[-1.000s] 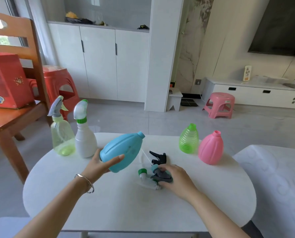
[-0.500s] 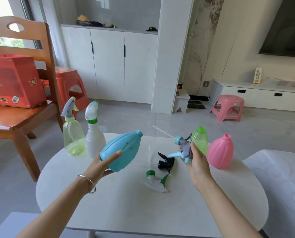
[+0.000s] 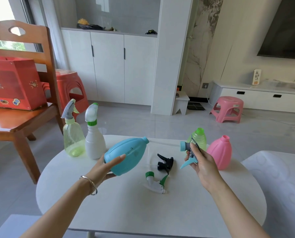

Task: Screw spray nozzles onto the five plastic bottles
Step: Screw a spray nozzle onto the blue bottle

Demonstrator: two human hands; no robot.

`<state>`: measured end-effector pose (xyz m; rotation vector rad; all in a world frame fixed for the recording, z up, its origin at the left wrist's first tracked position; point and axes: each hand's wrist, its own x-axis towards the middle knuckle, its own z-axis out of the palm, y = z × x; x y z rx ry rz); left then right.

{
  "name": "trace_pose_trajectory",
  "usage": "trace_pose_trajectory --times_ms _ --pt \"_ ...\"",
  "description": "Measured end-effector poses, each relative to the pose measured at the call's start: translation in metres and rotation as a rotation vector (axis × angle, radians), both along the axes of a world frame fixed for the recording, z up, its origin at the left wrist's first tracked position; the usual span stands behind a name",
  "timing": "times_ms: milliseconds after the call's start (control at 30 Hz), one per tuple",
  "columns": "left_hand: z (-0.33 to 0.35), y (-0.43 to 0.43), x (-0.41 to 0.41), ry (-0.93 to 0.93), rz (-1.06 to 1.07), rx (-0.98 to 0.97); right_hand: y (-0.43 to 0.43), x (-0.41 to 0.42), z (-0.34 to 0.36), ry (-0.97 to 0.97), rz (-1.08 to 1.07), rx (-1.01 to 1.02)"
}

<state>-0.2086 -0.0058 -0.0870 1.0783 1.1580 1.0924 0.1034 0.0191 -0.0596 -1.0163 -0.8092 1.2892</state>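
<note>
Bottles first: two of the five look finished. At the far left of the table (image 3: pixel 143 220) the yellow-green bottle (image 3: pixel 73 138) wears a grey nozzle and the white bottle (image 3: pixel 94 141) beside it a white one with a green collar.

The third is in hand. My left hand (image 3: pixel 107 167) grips the blue bottle (image 3: pixel 126 155) round its fat end and holds it tilted, with its open neck pointing right. My right hand (image 3: pixel 203 165) pinches the blue-and-grey nozzle (image 3: pixel 186 149), collar facing left toward that neck but clearly apart from it. Its thin clear dip tube (image 3: pixel 163 143) reaches across the gap, and I judge it has to enter the neck before the collar can turn.

Three are left, then — this one, plus the green bottle (image 3: pixel 199 140) and the pink bottle (image 3: pixel 220 152), both open-necked at the far right. Their likely heads lie loose between my hands: a black nozzle (image 3: pixel 165 163) and, nearer me, a white-and-green nozzle (image 3: pixel 154 183).

The green bottle stands just behind my right hand — easy to knock. A wooden chair (image 3: pixel 45 66) with a red box (image 3: pixel 11 83) sits off to the left, out of the way.
</note>
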Motion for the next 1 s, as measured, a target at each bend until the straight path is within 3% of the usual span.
trace_pose_trajectory --times_ms 233,400,500,633,767,867,933,1000 --pt "0.002 -0.005 0.008 0.034 -0.193 -0.024 -0.009 -0.005 0.001 -0.146 0.24 -0.041" --pt "0.006 -0.004 0.025 0.013 -0.189 -0.112 -0.017 -0.03 0.0 -0.02 0.306 -0.009" --pt "0.009 -0.003 0.025 0.043 -0.214 -0.225 -0.018 -0.033 0.005 -0.11 0.291 0.061" --pt "0.013 -0.006 0.024 0.132 -0.219 -0.179 -0.018 -0.027 0.011 -0.358 0.309 0.122" --pt "0.013 -0.009 0.021 0.105 -0.213 0.039 -0.018 -0.026 0.011 -0.362 0.34 0.091" --pt "0.018 -0.008 0.024 -0.04 -0.242 -0.06 -0.019 -0.029 0.009 -0.324 0.31 0.073" --pt "0.025 -0.011 0.027 0.009 -0.27 -0.18 -0.019 -0.029 0.009 -0.341 0.309 0.08" --pt "0.022 -0.01 0.026 0.109 -0.252 -0.157 -0.02 -0.027 0.008 -0.344 0.306 0.069"
